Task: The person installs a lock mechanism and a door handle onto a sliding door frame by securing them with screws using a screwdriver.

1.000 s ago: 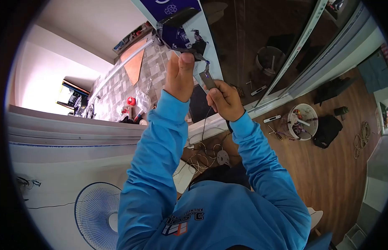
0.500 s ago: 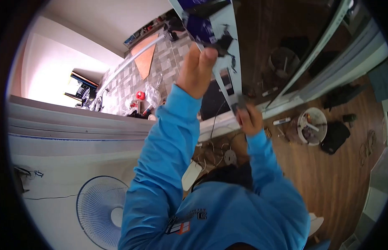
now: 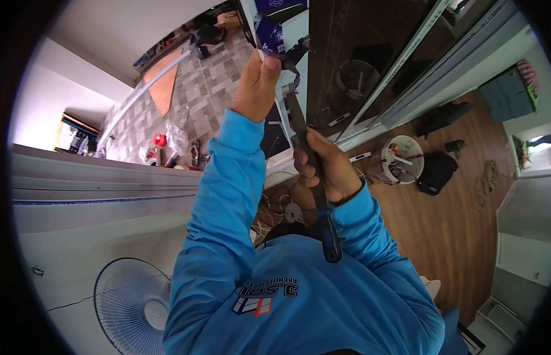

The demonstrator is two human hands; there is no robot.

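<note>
My left hand grips the edge of a white frame profile, its thumb on the near side and its other fingers hidden behind. Loose purple-and-black printed film hangs on the profile just above that thumb. Wrapped around the blade of a long flat file are the fingers of my right hand. The file's tip lies close to the profile, below my left hand; whether it touches cannot be made out. Its blue-and-black handle points back toward my chest.
Dark glass panels stand to the right. On the wooden floor are a white bucket with tools and a black bag. A fan is at lower left. Beyond the sill, a plastic bag lies on patterned tiles.
My right hand has moved up and closer to my left hand, and the file now shows along its length. The view has shifted; my left hand stays on the profile.
</note>
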